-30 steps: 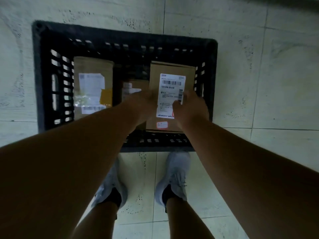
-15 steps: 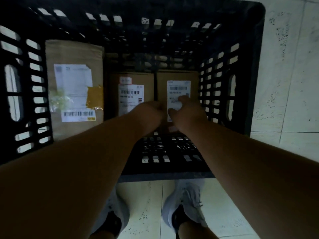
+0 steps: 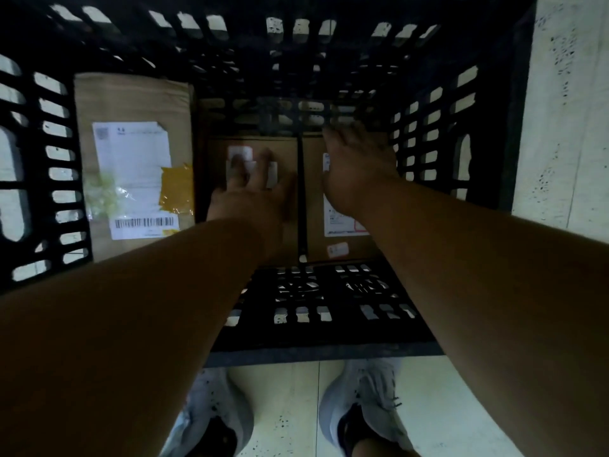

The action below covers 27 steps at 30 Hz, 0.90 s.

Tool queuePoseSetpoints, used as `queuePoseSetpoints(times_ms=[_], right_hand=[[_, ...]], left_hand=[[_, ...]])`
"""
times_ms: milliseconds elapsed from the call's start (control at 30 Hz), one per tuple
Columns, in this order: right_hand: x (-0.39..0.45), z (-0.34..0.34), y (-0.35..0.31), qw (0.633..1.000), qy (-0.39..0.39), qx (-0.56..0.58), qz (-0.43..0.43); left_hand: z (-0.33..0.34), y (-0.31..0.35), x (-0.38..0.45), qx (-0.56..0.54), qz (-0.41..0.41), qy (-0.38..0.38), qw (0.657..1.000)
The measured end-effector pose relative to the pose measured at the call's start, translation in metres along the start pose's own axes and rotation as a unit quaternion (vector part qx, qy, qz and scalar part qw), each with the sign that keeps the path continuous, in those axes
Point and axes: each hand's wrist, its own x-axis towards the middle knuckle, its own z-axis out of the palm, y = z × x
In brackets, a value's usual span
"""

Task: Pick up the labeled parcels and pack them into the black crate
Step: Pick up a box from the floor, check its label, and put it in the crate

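The floor is pale tile with little dark specks, and it is dim here. A big black crate with holes in its walls sits on the floor and fills most of the view. Inside it are three brown parcels with white labels. The biggest parcel is at about 9 o'clock, by the crate's left wall, with a yellow tape patch on its label. The middle parcel lies near the center, and the right parcel lies just beside it toward 3 o'clock, with a thin dark gap between them. The left hand is spread flat with loose fingers over the middle parcel and holds nothing. The right hand is spread flat over the right parcel and holds nothing too. I cannot tell if the hands touch the parcels. At 6 o'clock, two gray shoes stand on the floor just outside the crate.
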Motion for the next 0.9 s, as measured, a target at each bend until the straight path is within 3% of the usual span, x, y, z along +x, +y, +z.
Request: queuePoseSetpoints(times_ms=[133,233,367,533,767,900], right_hand=[[-0.008,0.001,-0.004,0.999,-0.006,-0.051,-0.005],[-0.016,-0.005,-0.010,0.996,-0.077,-0.029,0.021],[-0.046,-0.020,-0.020,0.994,-0.106,0.023,-0.006],[-0.135,-0.088,-0.045,0.997,0.011,0.071,-0.003],[-0.301,-0.236,-0.069,0.960,0.188,0.206,0.007],[-0.398,-0.314,-0.079,0.935,0.258,0.243,0.016]], left_hand=[[-0.001,0.012,-0.003,0.003,-0.024,-0.022,0.999],[-0.014,0.019,0.000,-0.003,-0.018,-0.047,0.999],[-0.033,0.018,-0.028,-0.095,0.013,-0.049,0.994],[-0.092,0.029,-0.127,-0.179,0.000,0.121,0.976],[-0.232,0.060,-0.308,-0.313,0.042,0.193,0.929],[-0.308,0.073,-0.409,-0.309,0.089,0.276,0.906]])
